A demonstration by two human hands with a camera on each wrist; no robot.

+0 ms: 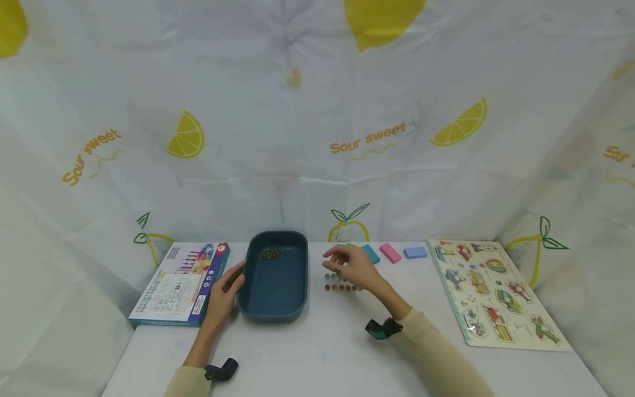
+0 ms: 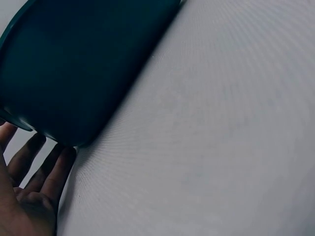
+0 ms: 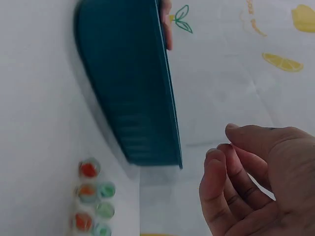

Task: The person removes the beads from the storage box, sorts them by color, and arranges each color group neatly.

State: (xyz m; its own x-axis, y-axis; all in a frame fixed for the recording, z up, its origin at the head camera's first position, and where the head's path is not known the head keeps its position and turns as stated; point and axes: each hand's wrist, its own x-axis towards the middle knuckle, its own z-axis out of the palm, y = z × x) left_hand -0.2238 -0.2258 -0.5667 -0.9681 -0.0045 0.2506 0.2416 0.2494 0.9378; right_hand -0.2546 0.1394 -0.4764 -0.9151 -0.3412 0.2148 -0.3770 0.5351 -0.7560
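Left hand [image 1: 222,295]: fingers extended, touching the left side of the blue tray [image 1: 273,292]. Right hand [image 1: 354,267]: loosely curved, with nothing visible between thumb and fingers, above the rows of marbles [image 1: 341,287] just right of the tray. A marble cluster [image 1: 272,253] lies inside, toward the far end. Likely faults: a brushing fingertip could set marbles rolling; a left-hand push could slide the tray into the rows.

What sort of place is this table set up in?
Probably a small makeshift play or filming booth: a white curtain printed with lemons surrounds the table, which holds a puzzle board and a blue tray with marbles.
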